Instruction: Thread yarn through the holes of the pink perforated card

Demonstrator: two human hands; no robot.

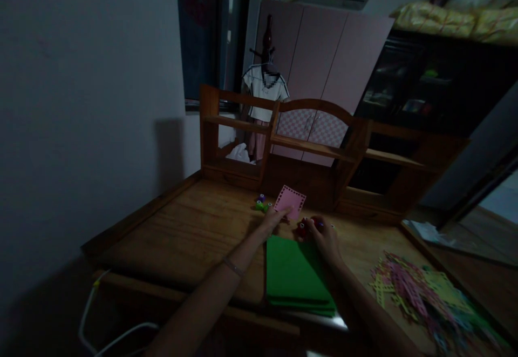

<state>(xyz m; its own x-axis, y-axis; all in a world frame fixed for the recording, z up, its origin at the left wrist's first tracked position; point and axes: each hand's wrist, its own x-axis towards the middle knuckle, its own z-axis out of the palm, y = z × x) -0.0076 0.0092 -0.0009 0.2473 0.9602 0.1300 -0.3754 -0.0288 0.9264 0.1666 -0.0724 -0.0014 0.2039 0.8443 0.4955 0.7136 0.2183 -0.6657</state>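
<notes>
Pinched in my left hand [275, 217] is a pink card [291, 201] with a row of small cut-outs along its edges. My right hand [325, 237] is closed around a small red craft punch [314, 222], partly hidden by the fingers. Another red punch [301, 228] sits just left of those fingers. Behind my left hand stand a purple punch [261, 198] and green punches [259, 205]. A stack of green sheets [297, 273] lies between my forearms, close to the table's near edge.
A heap of cut paper strips [416, 287] in pink, yellow and other colours covers the right side of the wooden table [194, 222]. A wooden shelf unit [238, 125] rises along the back edge. A white cable [87, 314] hangs at the front left.
</notes>
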